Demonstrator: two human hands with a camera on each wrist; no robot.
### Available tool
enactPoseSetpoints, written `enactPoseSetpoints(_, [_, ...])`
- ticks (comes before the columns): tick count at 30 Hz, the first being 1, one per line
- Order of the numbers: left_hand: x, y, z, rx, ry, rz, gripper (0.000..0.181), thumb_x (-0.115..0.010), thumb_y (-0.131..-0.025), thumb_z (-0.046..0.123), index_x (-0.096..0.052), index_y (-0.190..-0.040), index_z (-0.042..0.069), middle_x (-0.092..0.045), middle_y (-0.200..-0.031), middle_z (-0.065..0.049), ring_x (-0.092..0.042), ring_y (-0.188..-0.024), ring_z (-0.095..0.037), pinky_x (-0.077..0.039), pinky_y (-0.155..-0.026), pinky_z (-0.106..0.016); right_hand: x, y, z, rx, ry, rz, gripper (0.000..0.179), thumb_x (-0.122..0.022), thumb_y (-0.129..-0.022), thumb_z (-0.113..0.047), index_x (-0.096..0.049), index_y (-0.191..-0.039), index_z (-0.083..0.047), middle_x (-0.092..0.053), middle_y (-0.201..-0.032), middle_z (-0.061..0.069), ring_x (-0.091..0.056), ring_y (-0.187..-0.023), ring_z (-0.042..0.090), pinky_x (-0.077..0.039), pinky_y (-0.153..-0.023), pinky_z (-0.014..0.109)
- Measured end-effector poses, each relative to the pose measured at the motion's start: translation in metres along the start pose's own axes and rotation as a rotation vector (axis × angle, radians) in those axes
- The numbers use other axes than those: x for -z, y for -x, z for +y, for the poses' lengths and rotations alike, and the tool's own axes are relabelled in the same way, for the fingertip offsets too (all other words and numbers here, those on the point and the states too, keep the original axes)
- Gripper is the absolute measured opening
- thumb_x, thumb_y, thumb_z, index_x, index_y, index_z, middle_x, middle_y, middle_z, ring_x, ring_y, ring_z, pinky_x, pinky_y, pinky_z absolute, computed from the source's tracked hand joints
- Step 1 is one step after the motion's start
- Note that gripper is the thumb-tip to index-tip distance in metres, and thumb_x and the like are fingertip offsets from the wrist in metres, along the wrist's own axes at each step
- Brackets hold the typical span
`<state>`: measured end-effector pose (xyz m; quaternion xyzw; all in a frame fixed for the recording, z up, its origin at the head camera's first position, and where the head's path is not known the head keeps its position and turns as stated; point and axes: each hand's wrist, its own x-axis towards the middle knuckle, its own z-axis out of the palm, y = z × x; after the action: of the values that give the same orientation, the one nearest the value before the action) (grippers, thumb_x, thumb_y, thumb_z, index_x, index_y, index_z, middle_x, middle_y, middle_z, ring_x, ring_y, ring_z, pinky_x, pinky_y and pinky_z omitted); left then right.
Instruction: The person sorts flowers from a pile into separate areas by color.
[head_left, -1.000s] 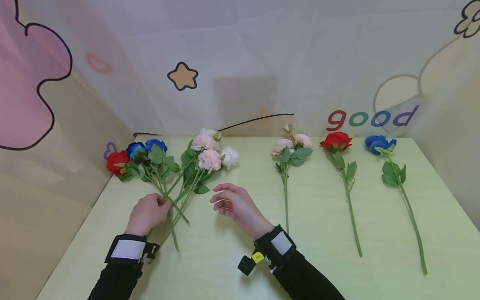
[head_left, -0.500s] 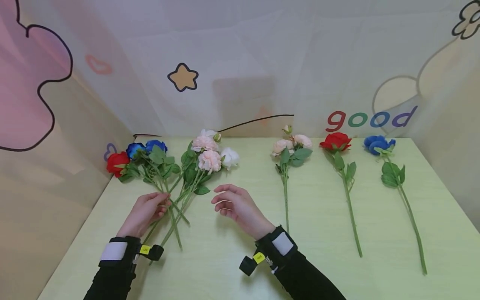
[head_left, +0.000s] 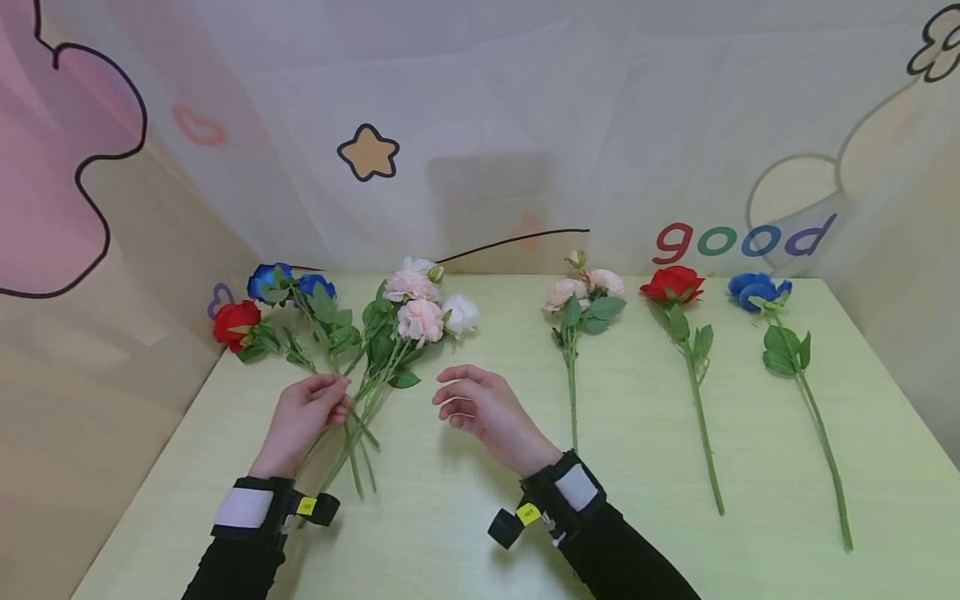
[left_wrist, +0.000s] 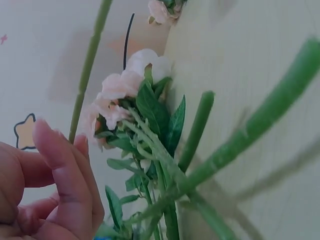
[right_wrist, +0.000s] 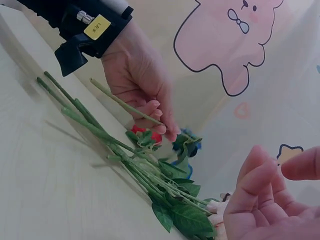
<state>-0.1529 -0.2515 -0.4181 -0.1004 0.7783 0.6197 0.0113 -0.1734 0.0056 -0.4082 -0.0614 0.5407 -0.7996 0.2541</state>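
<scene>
My left hand (head_left: 311,412) pinches the green stem (right_wrist: 122,104) of an artificial blue rose (head_left: 266,282) between thumb and fingers. In the right wrist view that stem is raised at a slant above the other stems. A second blue rose (head_left: 317,286) and a red rose (head_left: 237,324) lie beside it at the far left. Just right of the left hand, a bunch of pale pink and white flowers (head_left: 420,320) lies with its stems crossing others. My right hand (head_left: 487,412) hovers over the table right of this bunch, fingers loosely bent and holding nothing.
On the right of the table (head_left: 622,533) lie a pale pink spray (head_left: 585,293), a red rose (head_left: 672,284) and a blue flower (head_left: 757,290), stems toward the front. A printed cloth (head_left: 495,108) hangs behind the table's back edge.
The left hand has changed its grip and moved slightly up and right. The leftmost blue rose has risen away from the red rose. The right hand has shifted slightly right.
</scene>
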Motion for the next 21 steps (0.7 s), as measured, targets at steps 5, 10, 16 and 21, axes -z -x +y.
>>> enactPoseSetpoints(5, [-0.013, 0.002, 0.008, -0.046, -0.005, 0.007, 0.039, -0.055, -0.097, 0.023, -0.051, -0.118, -0.009, -0.062, -0.088, -0.014, -0.057, -0.068, -0.009, -0.051, -0.061, -0.017, 0.011, 0.003, -0.004, 0.008, 0.033, 0.022, 0.022, -0.050, -0.095, -0.010, -0.052, -0.113, 0.002, -0.061, -0.087, 0.007, -0.058, -0.072, 0.015, -0.046, -0.063, 0.020])
enactPoseSetpoints(10, [-0.034, 0.003, 0.019, -0.068, -0.020, -0.020, 0.033, -0.055, -0.097, 0.021, -0.054, -0.112, -0.008, -0.061, -0.085, -0.013, -0.054, -0.064, -0.009, -0.050, -0.058, -0.019, 0.028, 0.010, -0.010, 0.015, 0.061, 0.047, 0.020, -0.050, -0.095, -0.011, -0.053, -0.112, 0.000, -0.061, -0.087, 0.007, -0.058, -0.073, 0.015, -0.047, -0.064, 0.019])
enactPoseSetpoints(16, [-0.074, 0.002, 0.031, -0.127, -0.037, -0.101, 0.023, -0.058, -0.095, 0.020, -0.060, -0.098, -0.004, -0.062, -0.078, -0.012, -0.054, -0.062, -0.011, -0.050, -0.056, -0.020, 0.053, 0.020, -0.018, 0.033, 0.107, 0.076, 0.022, -0.049, -0.097, -0.011, -0.051, -0.114, 0.002, -0.060, -0.089, 0.007, -0.058, -0.075, 0.016, -0.047, -0.066, 0.020])
enactPoseSetpoints(21, [-0.111, 0.002, 0.039, -0.162, 0.010, -0.195, 0.020, -0.059, -0.094, 0.018, -0.061, -0.092, -0.002, -0.061, -0.076, -0.014, -0.053, -0.061, -0.018, -0.048, -0.055, -0.021, 0.074, 0.028, -0.025, 0.042, 0.154, 0.136, 0.025, -0.049, -0.098, -0.014, -0.050, -0.116, 0.002, -0.060, -0.092, 0.007, -0.058, -0.078, 0.017, -0.049, -0.069, 0.021])
